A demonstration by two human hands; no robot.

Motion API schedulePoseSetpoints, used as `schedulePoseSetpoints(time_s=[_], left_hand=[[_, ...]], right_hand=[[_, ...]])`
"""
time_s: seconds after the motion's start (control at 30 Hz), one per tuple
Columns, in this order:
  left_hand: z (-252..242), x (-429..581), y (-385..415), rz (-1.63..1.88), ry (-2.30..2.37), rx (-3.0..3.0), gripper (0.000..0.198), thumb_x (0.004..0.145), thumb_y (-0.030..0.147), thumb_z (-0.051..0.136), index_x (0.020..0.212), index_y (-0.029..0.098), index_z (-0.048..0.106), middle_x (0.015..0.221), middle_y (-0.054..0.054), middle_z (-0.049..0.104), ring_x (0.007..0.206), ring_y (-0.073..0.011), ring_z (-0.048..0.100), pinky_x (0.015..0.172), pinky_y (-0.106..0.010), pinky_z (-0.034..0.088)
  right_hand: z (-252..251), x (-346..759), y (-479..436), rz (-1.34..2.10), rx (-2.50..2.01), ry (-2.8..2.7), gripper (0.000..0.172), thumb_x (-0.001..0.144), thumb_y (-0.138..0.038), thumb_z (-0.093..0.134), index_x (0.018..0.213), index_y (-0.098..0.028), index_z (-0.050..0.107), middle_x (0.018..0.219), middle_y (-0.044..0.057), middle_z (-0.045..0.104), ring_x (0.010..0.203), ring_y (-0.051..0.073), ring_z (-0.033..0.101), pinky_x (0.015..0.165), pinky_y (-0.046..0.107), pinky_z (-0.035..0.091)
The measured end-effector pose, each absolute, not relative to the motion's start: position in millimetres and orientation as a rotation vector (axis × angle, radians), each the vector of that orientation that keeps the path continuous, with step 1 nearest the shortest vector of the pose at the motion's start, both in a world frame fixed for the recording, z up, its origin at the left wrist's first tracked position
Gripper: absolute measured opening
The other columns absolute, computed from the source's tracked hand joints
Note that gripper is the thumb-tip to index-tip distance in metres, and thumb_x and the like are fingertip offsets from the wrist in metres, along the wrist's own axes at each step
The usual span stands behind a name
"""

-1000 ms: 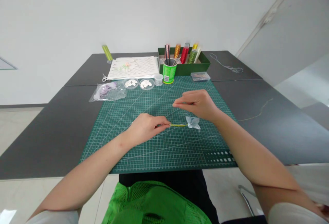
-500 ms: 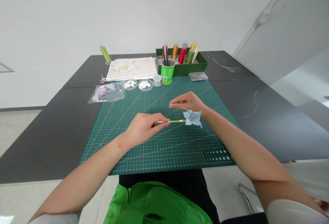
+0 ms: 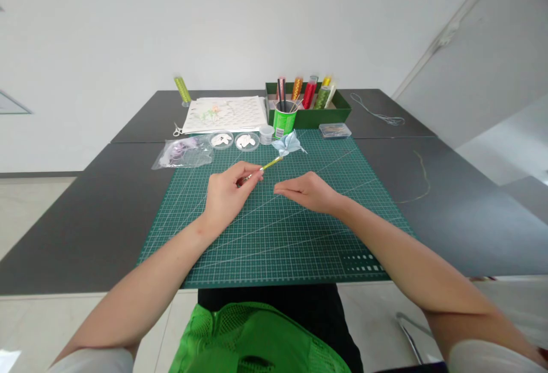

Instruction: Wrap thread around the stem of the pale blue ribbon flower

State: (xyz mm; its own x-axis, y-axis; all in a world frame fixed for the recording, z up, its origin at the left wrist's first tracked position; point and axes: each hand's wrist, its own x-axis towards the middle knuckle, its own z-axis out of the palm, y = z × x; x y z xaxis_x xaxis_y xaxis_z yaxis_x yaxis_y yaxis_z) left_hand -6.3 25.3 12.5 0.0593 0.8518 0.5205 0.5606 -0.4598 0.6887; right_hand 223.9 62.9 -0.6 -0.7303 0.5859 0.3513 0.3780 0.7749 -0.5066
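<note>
My left hand (image 3: 231, 193) is closed around the stem of a light blue fabric flower (image 3: 287, 144). A yellow-green wrapped stretch of the stem (image 3: 272, 163) shows between its fingertips and the petals, and the flower tilts up and away to the right. Just right of and below the stem, my right hand (image 3: 308, 191) is closed in a pinch, apart from the flower. Anything between those fingertips is too fine to make out. Both hands are over a green cutting mat (image 3: 274, 247).
Behind the mat stand a green can of tools (image 3: 284, 122) and a green box of thread spools (image 3: 317, 116). Two dishes of white pieces (image 3: 221, 140), a small round container (image 3: 266, 134), a plastic bag (image 3: 184, 153) and a flat case (image 3: 334, 130) lie nearby. Thread (image 3: 423, 173) curves at right.
My left hand has moved up and left, swinging the flower from pointing right to pointing away from me. My right hand has moved slightly down and is now below the stem.
</note>
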Motion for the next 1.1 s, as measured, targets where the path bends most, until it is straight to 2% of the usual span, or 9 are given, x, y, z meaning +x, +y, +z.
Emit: schedulePoseSetpoints(time_s=[0.07,0.23,0.33,0.5,0.67,0.73,0.9,1.1], left_hand=[[12,-8,28,1.327,1.437,2.018,0.013,0.092,0.029,0.066,0.094,0.023,0.076,0.08,0.003,0.079,0.069,-0.0126,0.072,0.062,-0.021,0.049],[10,-11,31,1.265,1.482,2.053,0.013,0.092,0.03,0.066,0.095,0.023,0.076,0.083,0.002,0.079,0.072,-0.0144,0.073,0.065,-0.023,0.05],[9,-12,32,1.177,1.548,2.216,0.014,0.094,0.032,0.065,0.096,0.024,0.075,0.084,0.002,0.079,0.069,-0.0147,0.072,0.061,-0.023,0.047],[6,-12,33,0.911,1.584,2.497,0.016,0.098,0.033,0.061,0.097,0.024,0.074,0.077,0.003,0.077,0.054,-0.0123,0.065,0.051,-0.022,0.036],[2,-10,33,0.691,1.455,2.699,0.021,0.101,0.036,0.056,0.095,0.024,0.072,0.074,0.002,0.076,0.059,-0.0154,0.067,0.051,-0.023,0.033],[1,-8,32,0.621,1.355,2.752,0.023,0.102,0.038,0.054,0.096,0.024,0.071,0.073,0.002,0.075,0.06,-0.0152,0.067,0.051,-0.023,0.033],[-1,-5,29,0.453,1.166,2.823,0.017,0.101,0.032,0.056,0.098,0.025,0.071,0.078,0.003,0.076,0.066,-0.0154,0.07,0.053,-0.022,0.036],[-2,-4,27,0.511,1.031,2.796,0.021,0.102,0.035,0.055,0.1,0.025,0.073,0.077,0.004,0.077,0.063,-0.0126,0.069,0.053,-0.021,0.036]], right_hand=[[0,224,58,0.378,-0.685,-2.529,0.036,0.105,-0.034,0.044,0.099,-0.02,0.076,0.086,0.001,0.078,0.067,0.011,0.067,0.062,0.02,0.043],[4,226,52,0.129,-0.647,-2.567,0.037,0.106,-0.034,0.041,0.098,-0.021,0.075,0.071,0.0,0.072,0.06,0.009,0.061,0.056,0.019,0.038],[9,228,50,0.066,-0.619,-2.517,0.036,0.106,-0.033,0.041,0.097,-0.022,0.074,0.068,-0.001,0.07,0.059,0.009,0.06,0.055,0.019,0.038],[16,230,48,0.049,-0.614,-2.482,0.032,0.105,-0.033,0.044,0.099,-0.023,0.075,0.072,0.001,0.072,0.06,0.01,0.061,0.054,0.022,0.038],[22,230,45,-0.04,-0.706,-2.5,0.036,0.104,-0.034,0.043,0.097,-0.023,0.076,0.071,0.003,0.073,0.061,0.013,0.06,0.055,0.026,0.036],[23,232,47,-0.014,-0.737,-2.507,0.035,0.104,-0.035,0.044,0.094,-0.023,0.076,0.07,0.002,0.072,0.063,0.013,0.061,0.055,0.026,0.036],[24,236,61,0.253,-0.791,-2.495,0.027,0.1,-0.032,0.054,0.09,-0.021,0.077,0.083,0.002,0.077,0.073,0.014,0.068,0.062,0.024,0.041],[25,238,70,0.567,-0.847,-2.367,0.023,0.093,-0.035,0.063,0.087,-0.02,0.079,0.077,0.0,0.077,0.064,0.013,0.065,0.062,0.024,0.043]])
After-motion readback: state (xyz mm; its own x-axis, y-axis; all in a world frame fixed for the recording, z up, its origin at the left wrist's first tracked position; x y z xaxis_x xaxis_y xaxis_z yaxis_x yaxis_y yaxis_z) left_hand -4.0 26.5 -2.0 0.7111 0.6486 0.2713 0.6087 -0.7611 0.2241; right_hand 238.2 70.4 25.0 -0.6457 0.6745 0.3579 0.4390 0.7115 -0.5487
